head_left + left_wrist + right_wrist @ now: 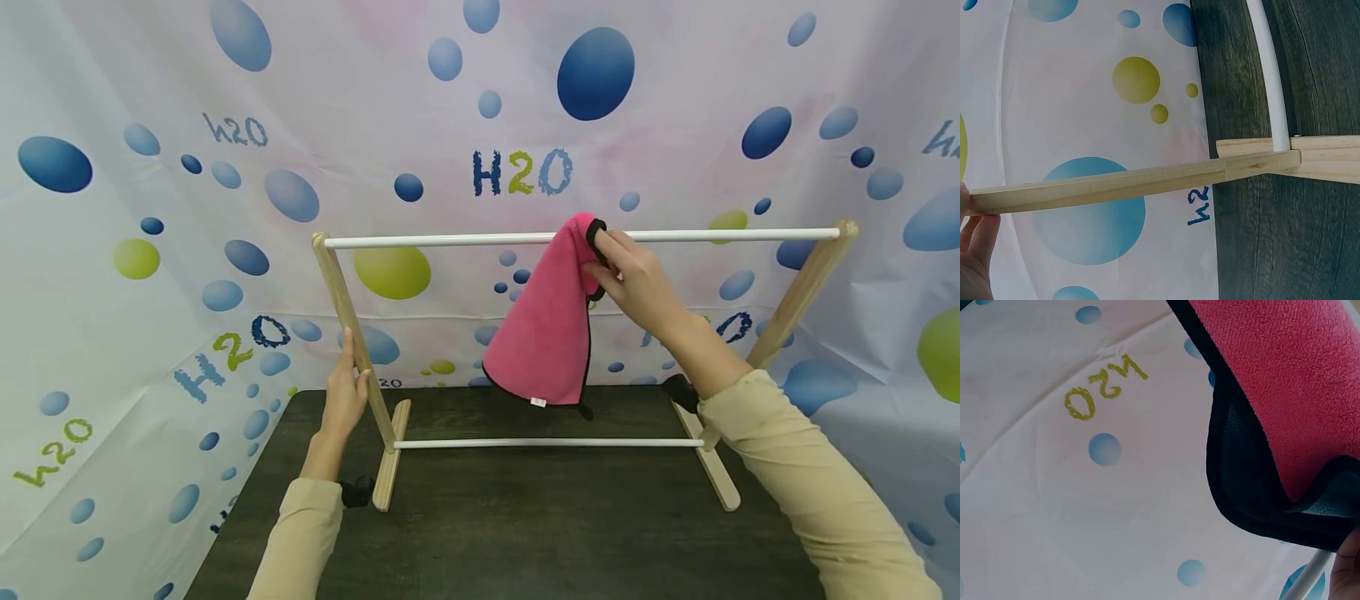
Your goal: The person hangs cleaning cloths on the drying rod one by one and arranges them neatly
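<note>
A pink cloth (542, 333) with black edging and a small white label hangs across the front of a rack's white top bar (442, 241). My right hand (637, 279) pinches its upper edge at bar height, thumb in front. Close up in the right wrist view, the cloth (1297, 381) shows a dark blue-grey reverse side; only a bit of the hand (1346, 569) appears at the lower right. My left hand (345, 396) holds the rack's left wooden post (347, 312) about midway up. In the left wrist view, fingers (982, 244) sit on either side of that post.
The rack stands on a dark wooden table (525, 517), on two wooden feet (386, 483). A white lower bar (547, 442) joins its sides, with a right post (798, 296) opposite. Behind hangs a white curtain (675, 167) with blue and green dots and H2O lettering.
</note>
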Demonstrator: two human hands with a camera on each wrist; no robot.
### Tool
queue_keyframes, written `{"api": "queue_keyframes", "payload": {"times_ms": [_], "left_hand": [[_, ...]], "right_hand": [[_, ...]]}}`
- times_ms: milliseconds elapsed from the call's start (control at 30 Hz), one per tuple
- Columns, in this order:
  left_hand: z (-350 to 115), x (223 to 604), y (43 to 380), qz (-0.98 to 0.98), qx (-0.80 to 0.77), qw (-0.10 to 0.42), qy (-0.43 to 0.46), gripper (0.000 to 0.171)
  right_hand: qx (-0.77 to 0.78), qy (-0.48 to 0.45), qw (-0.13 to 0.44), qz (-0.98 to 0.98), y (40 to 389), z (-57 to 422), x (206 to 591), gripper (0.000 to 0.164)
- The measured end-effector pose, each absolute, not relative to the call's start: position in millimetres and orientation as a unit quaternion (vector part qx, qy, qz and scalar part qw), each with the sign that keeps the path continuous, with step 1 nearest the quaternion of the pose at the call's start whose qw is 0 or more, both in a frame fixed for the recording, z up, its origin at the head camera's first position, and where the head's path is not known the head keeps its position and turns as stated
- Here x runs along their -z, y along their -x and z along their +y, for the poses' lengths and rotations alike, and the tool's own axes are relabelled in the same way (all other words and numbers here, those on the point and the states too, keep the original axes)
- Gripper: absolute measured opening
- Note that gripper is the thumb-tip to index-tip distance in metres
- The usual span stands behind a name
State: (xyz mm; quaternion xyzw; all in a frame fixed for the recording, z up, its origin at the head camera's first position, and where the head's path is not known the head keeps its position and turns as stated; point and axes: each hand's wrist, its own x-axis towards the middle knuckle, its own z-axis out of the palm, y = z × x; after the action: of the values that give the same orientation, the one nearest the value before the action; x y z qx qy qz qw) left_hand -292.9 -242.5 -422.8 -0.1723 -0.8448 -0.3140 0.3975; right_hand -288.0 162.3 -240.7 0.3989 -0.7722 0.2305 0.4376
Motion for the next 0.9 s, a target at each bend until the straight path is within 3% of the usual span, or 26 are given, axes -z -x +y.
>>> {"api": "queue_keyframes", "payload": {"times_ms": [367,900], "left_hand": [[-242.0,421.0,292.4,-0.848,0.313,0.394,0.17,0.089],[-242.2,420.8,292.2,-0.863,0.314,0.367,0.15,0.085]], "right_hand": [[-0.254,-0.367,0.465,-0.764,294.8,159.6,216.7,0.018],[-0.34,-0.253,0.392,-0.817,311.3,178.3,177.8,0.02]]}}
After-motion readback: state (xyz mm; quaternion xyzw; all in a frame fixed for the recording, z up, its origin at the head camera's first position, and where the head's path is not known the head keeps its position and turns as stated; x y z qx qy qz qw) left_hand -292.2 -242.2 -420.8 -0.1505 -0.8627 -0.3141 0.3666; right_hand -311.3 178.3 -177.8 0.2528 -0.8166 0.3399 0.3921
